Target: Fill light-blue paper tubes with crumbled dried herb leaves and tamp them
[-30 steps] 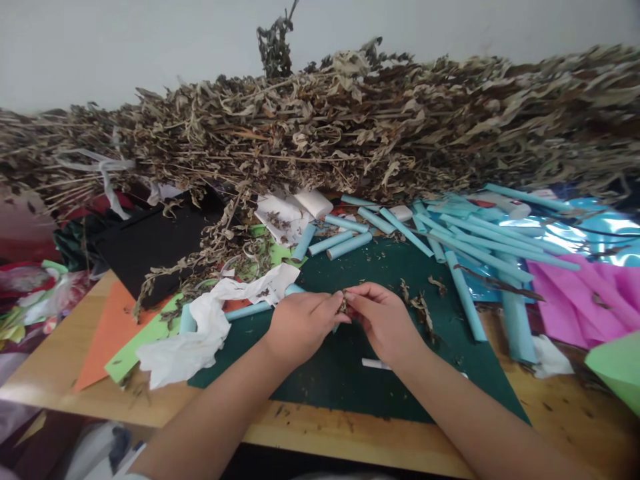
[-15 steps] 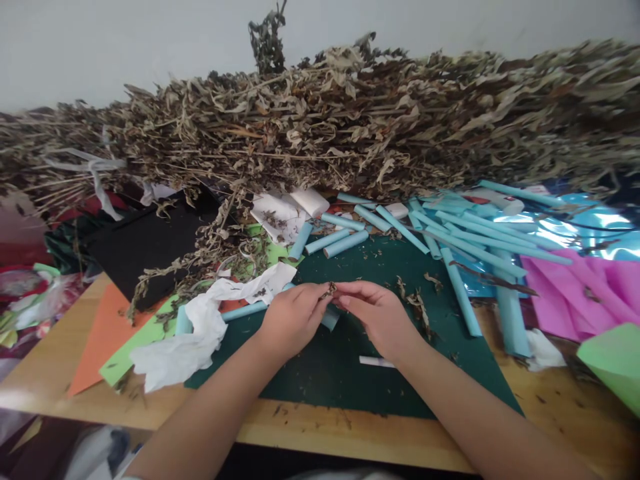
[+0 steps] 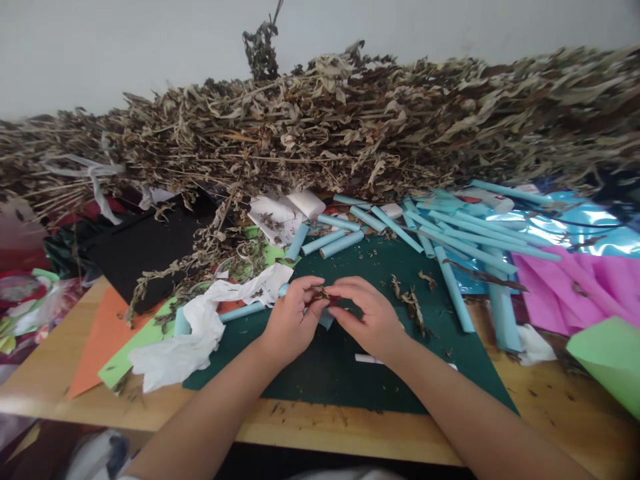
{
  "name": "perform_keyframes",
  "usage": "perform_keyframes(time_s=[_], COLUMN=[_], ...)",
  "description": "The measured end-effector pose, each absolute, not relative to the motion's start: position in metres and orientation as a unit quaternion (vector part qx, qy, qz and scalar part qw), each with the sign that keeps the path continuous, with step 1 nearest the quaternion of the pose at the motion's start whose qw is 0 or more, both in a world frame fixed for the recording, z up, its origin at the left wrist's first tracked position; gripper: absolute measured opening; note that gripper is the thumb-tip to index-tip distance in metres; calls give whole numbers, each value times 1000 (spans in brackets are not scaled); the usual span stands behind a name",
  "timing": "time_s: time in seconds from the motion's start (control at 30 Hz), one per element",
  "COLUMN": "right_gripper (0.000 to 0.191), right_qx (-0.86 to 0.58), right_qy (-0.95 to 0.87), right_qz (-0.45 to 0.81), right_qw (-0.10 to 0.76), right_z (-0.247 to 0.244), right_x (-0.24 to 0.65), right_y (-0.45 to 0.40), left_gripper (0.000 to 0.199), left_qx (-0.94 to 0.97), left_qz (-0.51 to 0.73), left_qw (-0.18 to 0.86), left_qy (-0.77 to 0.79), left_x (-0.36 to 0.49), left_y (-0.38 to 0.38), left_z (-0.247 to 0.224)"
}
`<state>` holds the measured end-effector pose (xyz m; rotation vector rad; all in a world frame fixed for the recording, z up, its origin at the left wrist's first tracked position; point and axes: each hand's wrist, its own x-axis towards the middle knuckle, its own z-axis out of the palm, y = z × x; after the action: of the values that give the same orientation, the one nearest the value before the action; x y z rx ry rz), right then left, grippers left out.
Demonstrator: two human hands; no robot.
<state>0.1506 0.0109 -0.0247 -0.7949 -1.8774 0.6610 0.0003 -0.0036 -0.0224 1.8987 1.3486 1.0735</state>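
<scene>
Over the dark green mat [image 3: 320, 380], my two hands meet at the fingertips around a small crumpled bit of dried leaf [image 3: 323, 294]. My left hand [image 3: 293, 320] pinches it between thumb and curled fingers. From the other side, my right hand [image 3: 373, 317] closes thumb and fingertips on it. Just below the fingertips a light blue paper piece [image 3: 327, 321] shows, mostly hidden. A thin white stick [image 3: 369, 359] lies by my right wrist. Several dried leaves [image 3: 413, 307] are scattered right of my right hand.
A long heap of dried stalks [image 3: 320, 127] spans the back. Rolled blue paper tubes [image 3: 455, 287] lie at the back and right, near pink paper [image 3: 575, 287]. Crumpled white tissue [image 3: 205, 323], green paper [image 3: 117, 363] and orange paper [image 3: 97, 347] are on the left.
Both hands stay together at the leaf bit. The fingers have shifted around it, with the right fingers and thumb spreading slightly wider. The view has moved a little.
</scene>
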Motion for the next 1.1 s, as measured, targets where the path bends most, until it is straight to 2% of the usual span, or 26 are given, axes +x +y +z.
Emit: perform_keyframes(time_s=[0.1,0.23,0.3,0.43,0.6,0.8,0.9,1.1], right_gripper=[19,14,17,15,12,13,13,15], right_qx=[-312,-292,-289,-306,-340,-367,-378,-395], right_qy=[-787,-807,-814,-819,-826,-824,-822,-810], right_qz=[242,212,194,148,86,6,-17,39], right_qw=[473,467,465,462,441,431,427,431], right_z=[-24,-24,-25,-29,-32,-26,-23,-20], right_x=[152,153,153,150,146,146,147,152], right_y=[12,12,12,13,13,12,12,18], left_gripper=[24,13,11,18,26,28,23,12], left_qx=[720,704,672,541,359,269,244,267], left_qz=[398,421,430,457,480,508,507,463], left_qw=[270,254,303,472,653,714,738,785], left_qy=[500,513,521,526,462,400,372,315], left_x=[-1,-2,0,11,22,26,27,25], left_y=[-4,-6,-6,-4,-3,-7,-8,-8], left_z=[-25,-26,-27,-25,-18,-14,-13,-13])
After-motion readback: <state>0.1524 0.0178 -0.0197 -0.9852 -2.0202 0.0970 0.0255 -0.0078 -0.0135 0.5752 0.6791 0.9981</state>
